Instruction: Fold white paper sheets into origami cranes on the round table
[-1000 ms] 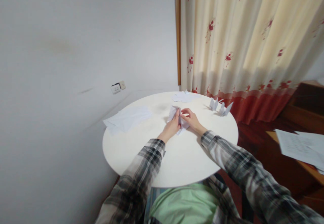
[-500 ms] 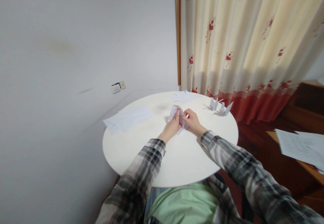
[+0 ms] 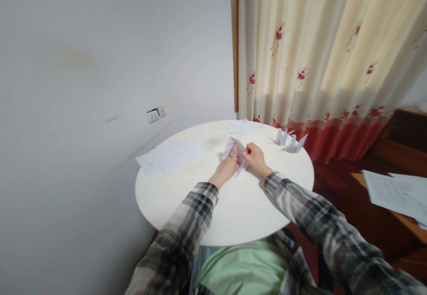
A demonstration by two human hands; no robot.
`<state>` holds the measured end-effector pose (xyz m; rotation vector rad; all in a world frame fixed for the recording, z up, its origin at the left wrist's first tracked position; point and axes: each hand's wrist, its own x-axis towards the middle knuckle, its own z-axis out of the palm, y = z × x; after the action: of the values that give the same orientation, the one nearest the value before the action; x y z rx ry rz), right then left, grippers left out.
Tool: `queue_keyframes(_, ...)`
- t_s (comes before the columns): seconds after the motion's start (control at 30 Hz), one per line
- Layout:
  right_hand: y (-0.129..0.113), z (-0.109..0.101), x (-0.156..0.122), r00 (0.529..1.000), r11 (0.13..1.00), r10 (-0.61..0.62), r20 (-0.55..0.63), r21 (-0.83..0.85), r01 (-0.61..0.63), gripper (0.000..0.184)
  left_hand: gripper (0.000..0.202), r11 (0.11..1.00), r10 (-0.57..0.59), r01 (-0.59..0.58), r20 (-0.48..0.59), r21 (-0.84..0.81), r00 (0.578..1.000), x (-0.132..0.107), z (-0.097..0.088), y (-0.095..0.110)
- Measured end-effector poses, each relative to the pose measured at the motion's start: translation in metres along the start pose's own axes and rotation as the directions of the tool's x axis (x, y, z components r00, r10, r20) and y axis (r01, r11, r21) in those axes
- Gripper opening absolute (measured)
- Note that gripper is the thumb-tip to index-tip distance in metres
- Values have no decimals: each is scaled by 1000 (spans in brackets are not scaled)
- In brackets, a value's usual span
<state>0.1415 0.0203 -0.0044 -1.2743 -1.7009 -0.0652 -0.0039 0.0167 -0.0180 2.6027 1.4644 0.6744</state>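
A partly folded white sheet of paper [image 3: 239,144] stands slightly raised above the middle of the table. My left hand [image 3: 228,166] grips it from the left, with a finger stretched up along its face. At the paper's right edge, my right hand [image 3: 256,157] has its fingers curled in a pinch on it. The hands cover much of the lower part, so the exact folds are hard to make out.
The round white table [image 3: 187,197] carries loose paper sheets [image 3: 168,155] at left and more paper [image 3: 245,127] at the back. Two folded paper cranes [image 3: 296,143] stand near the right edge. A wall [image 3: 83,152] borders the left, a curtain [image 3: 300,41] the back.
My left finger has lifted and straightened against the paper, which looks opened a little wider. My right hand's fingers have curled more tightly at its right edge.
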Motion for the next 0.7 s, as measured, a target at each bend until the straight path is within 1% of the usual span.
queue_keyframes(0.1,0,-1,0,1000,1000,3,-1,-15,-3,11,75,999,-8,8,-13,34,1000,-2,-2,2)
queue_keyframes(0.23,0,0,0,1000,1000,-9,4,-20,9,10,67,997,-15,17,-26,74,1000,-3,-3,5)
queue_keyframes(0.37,1,1,0,1000,1000,-4,23,-24,5,11,61,993,-1,2,-11,122,1000,-2,-3,6)
queue_keyframes(0.53,2,2,-1,995,1000,-13,98,2,13,11,50,987,8,-9,10,161,1000,-2,-4,5)
queue_keyframes(0.7,0,1,-2,984,997,-37,175,70,25,11,47,982,-60,59,2,182,998,-2,-4,5)
